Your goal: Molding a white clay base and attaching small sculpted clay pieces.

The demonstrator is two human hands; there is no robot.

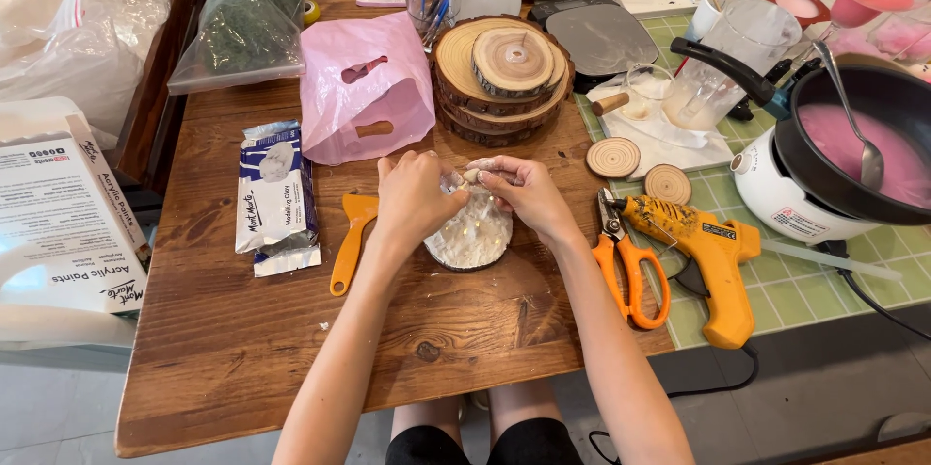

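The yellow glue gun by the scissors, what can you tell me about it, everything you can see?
The glue gun looks like yellow plastic with a black trigger and dark label patches. It lies flat on its side, straddling the edge of the wooden table and the green tiled mat, nozzle pointing up-left toward the orange-handled scissors, handle toward the person. A pale glue stick juts from its back, and a black cord leaves the handle. No hand touches it.

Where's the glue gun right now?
In the head view the yellow glue gun lies on the table's right side, just right of the orange-handled scissors and below the white pot of pink liquid.
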